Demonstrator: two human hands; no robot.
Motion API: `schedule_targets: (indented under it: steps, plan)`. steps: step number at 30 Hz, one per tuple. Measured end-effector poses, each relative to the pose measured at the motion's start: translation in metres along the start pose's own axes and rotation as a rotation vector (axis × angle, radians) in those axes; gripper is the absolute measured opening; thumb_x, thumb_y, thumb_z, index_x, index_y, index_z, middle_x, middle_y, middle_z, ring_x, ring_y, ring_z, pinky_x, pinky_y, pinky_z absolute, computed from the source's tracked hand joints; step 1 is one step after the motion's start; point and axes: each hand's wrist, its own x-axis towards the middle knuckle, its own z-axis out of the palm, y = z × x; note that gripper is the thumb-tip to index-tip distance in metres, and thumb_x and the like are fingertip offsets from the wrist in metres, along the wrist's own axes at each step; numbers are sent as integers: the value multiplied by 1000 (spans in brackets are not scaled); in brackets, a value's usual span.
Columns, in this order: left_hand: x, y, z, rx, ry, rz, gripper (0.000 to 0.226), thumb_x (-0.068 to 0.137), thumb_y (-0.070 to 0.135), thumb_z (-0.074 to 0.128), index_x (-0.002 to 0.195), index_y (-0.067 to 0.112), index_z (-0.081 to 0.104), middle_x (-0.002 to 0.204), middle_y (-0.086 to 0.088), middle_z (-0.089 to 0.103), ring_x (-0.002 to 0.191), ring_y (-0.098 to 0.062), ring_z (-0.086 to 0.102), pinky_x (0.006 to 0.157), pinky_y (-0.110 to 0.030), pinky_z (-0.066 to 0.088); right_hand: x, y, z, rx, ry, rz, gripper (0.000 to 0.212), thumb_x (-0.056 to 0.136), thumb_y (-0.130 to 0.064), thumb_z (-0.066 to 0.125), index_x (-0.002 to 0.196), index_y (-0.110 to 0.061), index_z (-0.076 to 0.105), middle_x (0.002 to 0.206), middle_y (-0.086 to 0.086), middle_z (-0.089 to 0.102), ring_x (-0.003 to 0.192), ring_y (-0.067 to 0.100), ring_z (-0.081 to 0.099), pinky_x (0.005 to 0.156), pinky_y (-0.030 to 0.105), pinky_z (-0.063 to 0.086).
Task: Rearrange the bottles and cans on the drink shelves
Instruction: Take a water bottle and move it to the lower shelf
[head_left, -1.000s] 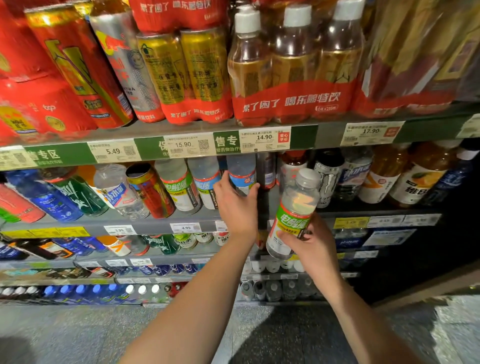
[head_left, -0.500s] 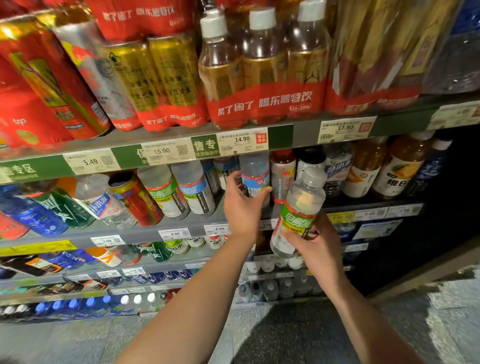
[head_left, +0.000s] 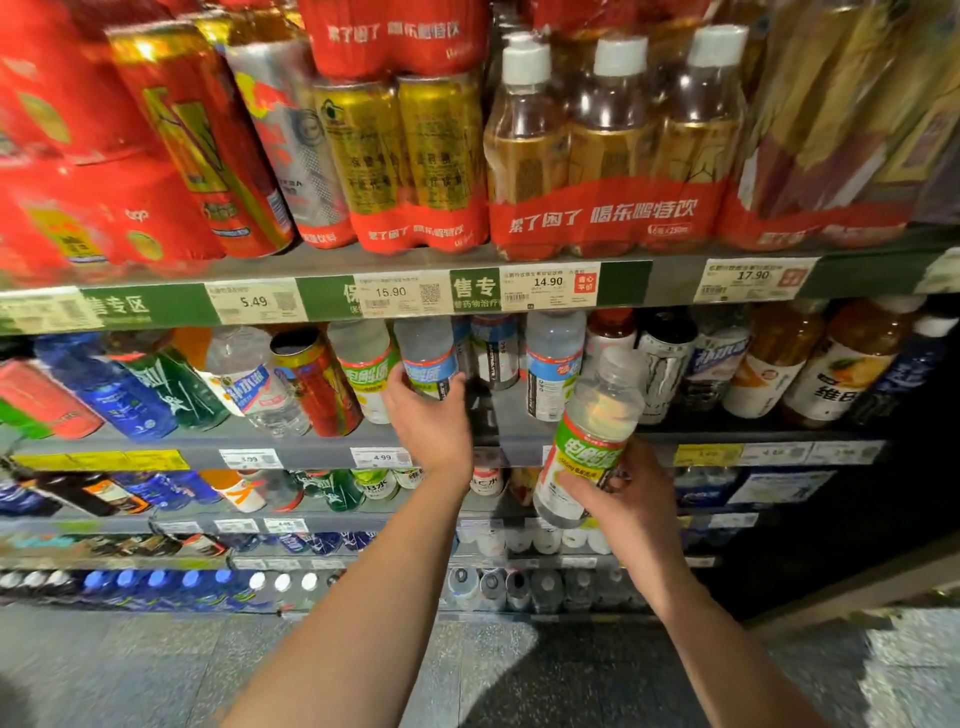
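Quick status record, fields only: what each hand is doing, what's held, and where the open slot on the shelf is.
left hand: reaching into the second shelf, fingers around a blue-label bottle
right hand: grips a green-label bottle in front of the shelf, off the shelf
held bottle: roughly upright, tilted slightly, white cap
open slot: dark gap just right of the blue-label bottle
neighbour left: another green-label bottle standing on the shelf
shelf edge: price tag 4.99 below the left hand
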Motion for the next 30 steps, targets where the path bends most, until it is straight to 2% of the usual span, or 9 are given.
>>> schedule_targets:
  steps: [6, 13, 17, 19, 20, 22, 23, 27, 30]
  plan:
    - [-19, -4, 3, 12, -99, 113, 69, 70, 35, 90, 127, 11, 58, 121, -2, 64, 113, -19, 60, 98, -38, 50, -4, -1, 9, -4, -14, -12, 52, 71, -23, 89, 108, -46, 59, 101, -27, 71, 94, -4, 68, 79, 22, 52]
    - [-20, -1, -1, -102, -340, 89, 72, 65, 38, 93, 125, 18, 58, 115, 4, 66, 103, -9, 64, 89, -22, 52, -7, -4, 16, 2, -20, -56, 53, 72, -15, 89, 113, -34, 62, 103, -13, 74, 95, 7, 70, 84, 29, 55]
    - [-4, -17, -40, -174, -118, 76, 45, 79, 31, 85, 114, 11, 63, 100, 4, 61, 91, 5, 59, 82, -7, 44, -7, -15, 33, -25, -18, -89, 53, 71, -19, 90, 116, -28, 64, 101, -18, 73, 92, -1, 68, 77, 14, 51]
    - [11, -25, -59, -143, 10, 101, 42, 83, 27, 82, 115, 8, 62, 106, 0, 57, 96, -6, 59, 83, -8, 43, -5, -22, 49, -9, -46, -89, 57, 70, -21, 90, 120, -27, 63, 106, -18, 73, 97, 0, 68, 81, 15, 52]
    - [19, -28, -64, -129, 44, 106, 45, 83, 26, 82, 118, 8, 60, 110, -4, 58, 101, -16, 61, 87, -16, 47, -3, -24, 58, 5, -61, -83, 63, 67, -24, 91, 122, -26, 61, 111, -14, 73, 101, 3, 68, 86, 20, 54]
    - [32, -29, -69, -112, 38, 75, 57, 82, 26, 83, 129, 8, 56, 121, -8, 61, 110, -23, 62, 97, -30, 51, 4, -31, 77, 27, -60, -63, 72, 59, -35, 92, 123, -29, 58, 119, -6, 70, 107, 11, 69, 94, 37, 57]
    - [38, -28, -71, -98, 12, 55, 64, 82, 27, 83, 135, 8, 54, 127, -7, 62, 115, -22, 62, 100, -30, 50, 8, -36, 88, 27, -54, -72, 72, 57, -38, 91, 120, -31, 58, 120, -5, 69, 108, 13, 69, 95, 42, 56]
    - [53, -28, -73, -10, -67, 87, 74, 79, 35, 84, 142, 15, 52, 137, -2, 62, 124, -18, 59, 107, -33, 46, 20, -53, 128, -93, 14, -191, 60, 65, -32, 90, 116, -28, 60, 116, -7, 71, 105, 4, 68, 92, 29, 55]
    - [58, -27, -78, 33, -96, 129, 68, 79, 32, 84, 139, 15, 57, 133, -2, 63, 123, -18, 58, 95, -19, 36, 28, -62, 155, -189, 47, -239, 61, 70, -28, 89, 123, -24, 59, 115, -11, 69, 105, 0, 65, 88, 20, 53]
